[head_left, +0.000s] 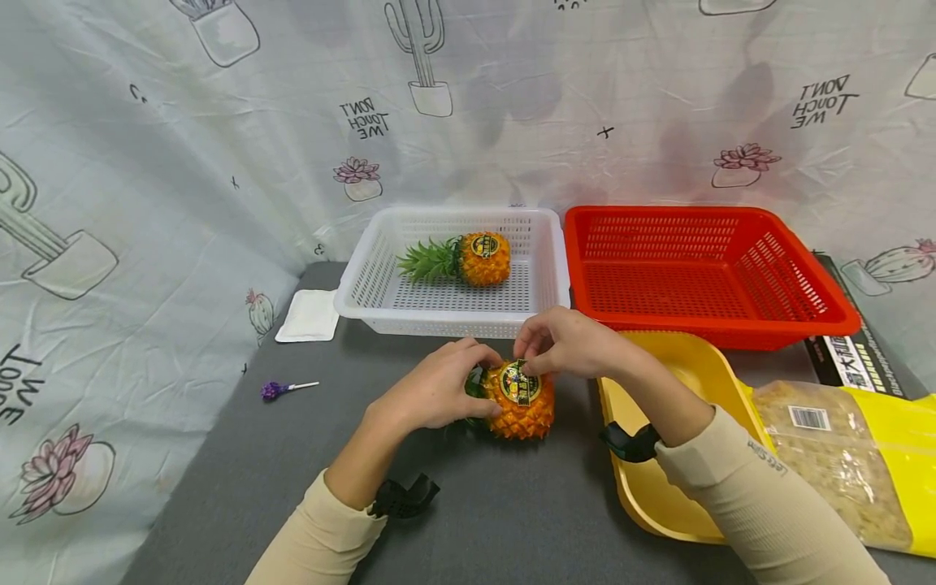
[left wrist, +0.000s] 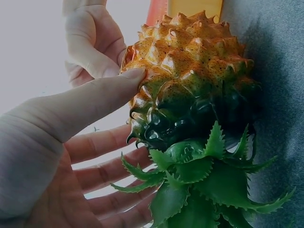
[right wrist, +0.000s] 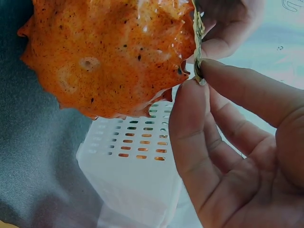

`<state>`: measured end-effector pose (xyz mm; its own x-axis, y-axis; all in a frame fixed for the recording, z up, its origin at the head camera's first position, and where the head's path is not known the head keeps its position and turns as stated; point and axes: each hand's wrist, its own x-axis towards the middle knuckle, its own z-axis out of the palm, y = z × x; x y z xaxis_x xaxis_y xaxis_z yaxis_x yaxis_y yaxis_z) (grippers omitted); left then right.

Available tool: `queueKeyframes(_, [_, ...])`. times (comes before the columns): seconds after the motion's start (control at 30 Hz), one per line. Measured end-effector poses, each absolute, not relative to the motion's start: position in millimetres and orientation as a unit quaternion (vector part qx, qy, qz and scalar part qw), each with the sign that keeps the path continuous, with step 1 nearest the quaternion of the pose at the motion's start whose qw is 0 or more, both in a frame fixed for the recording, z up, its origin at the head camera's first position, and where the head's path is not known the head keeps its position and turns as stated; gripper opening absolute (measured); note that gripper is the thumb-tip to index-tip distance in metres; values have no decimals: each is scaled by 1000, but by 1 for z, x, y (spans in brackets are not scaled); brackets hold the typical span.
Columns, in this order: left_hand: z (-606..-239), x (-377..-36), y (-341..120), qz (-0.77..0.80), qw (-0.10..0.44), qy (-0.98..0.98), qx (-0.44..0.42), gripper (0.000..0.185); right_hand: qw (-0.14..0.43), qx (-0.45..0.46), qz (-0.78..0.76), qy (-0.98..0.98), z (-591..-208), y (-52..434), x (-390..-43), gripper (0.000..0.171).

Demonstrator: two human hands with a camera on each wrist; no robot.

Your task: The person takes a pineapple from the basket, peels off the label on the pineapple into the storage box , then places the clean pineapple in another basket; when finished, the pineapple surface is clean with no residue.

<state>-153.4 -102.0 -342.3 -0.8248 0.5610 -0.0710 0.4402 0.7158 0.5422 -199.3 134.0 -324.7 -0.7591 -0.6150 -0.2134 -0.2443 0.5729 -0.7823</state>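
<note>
- Left hand point(head_left: 439, 386): we see it holding the pineapple point(head_left: 522, 422), its thumb pressed on the spiny skin and its other fingers spread near the leafy crown point(left wrist: 190, 190).
- Right hand point(head_left: 570, 345): thumb and forefinger pinch the edge of the black-and-gold label point(head_left: 520, 383), which we see edge-on in the right wrist view.
- Pineapple: it lies on its side on the grey table point(head_left: 504, 512), between the hands, its crown toward the left hand.
- Step in hand: we judge it to be the handling of the label against the skin; whether it is being laid down or lifted, we cannot tell.
- Next move: in our judgement, it calls for a steady fruit and an even pull or press along the label's edge, lest it crease.
- Beyond: we find a second labelled pineapple point(head_left: 491, 272) in the white basket point(head_left: 439, 325), with the red basket point(head_left: 673, 292) beside it.
- Right side: the yellow tray point(head_left: 658, 508) stands near the right forearm, the yellow-and-clear bag point(head_left: 834, 455) just beyond.
</note>
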Motion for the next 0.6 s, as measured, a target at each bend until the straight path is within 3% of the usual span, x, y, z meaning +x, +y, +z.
queueKeyframes(0.27, [-342,-152,-101,263,115,919,269,54,270,-226,-407,843,-322,136,-195,17])
queueKeyframes(0.6, [-342,-151,-101,260,111,921,267,55,264,-221,-430,834,-322,138,-192,14])
